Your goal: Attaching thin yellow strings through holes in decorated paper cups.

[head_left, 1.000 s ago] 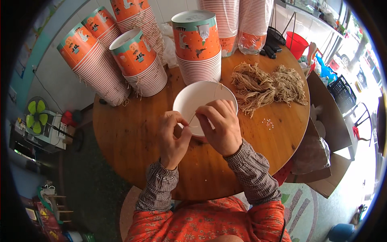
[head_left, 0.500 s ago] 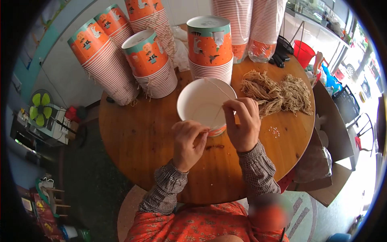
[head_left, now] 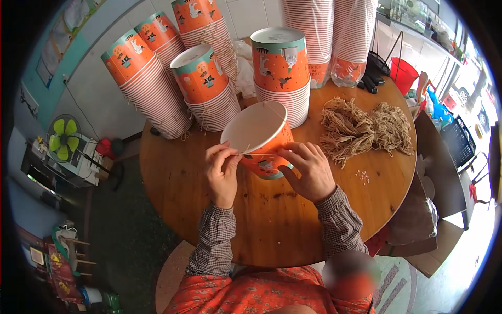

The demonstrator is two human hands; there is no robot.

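A paper bucket (head_left: 269, 152), orange and teal with a white inside, is tilted above the round wooden table, its mouth facing up and leftward. My left hand (head_left: 221, 172) is closed at the left of its rim, thumb and fingertips pinching a thin cord (head_left: 259, 154). That cord crosses the bucket's outer side toward my right hand (head_left: 309, 170). The fingers of my right hand press on the bucket's right side, with the thumb lower down on it. Another bit of thin string shows at the far rim.
Behind stand stacks of nested paper buckets (head_left: 280, 65), some with strings hanging, others in clear plastic (head_left: 348, 68). A bundle of tan cords (head_left: 366, 128) lies at the right. Small pale bits (head_left: 362, 177) are scattered on the table (head_left: 251, 225). Cardboard boxes (head_left: 439, 178) stand beside it.
The bucket has tipped and turned, so more of its orange side shows. My right hand has come down from above the opening to its right side. The left hand has shifted slightly left.
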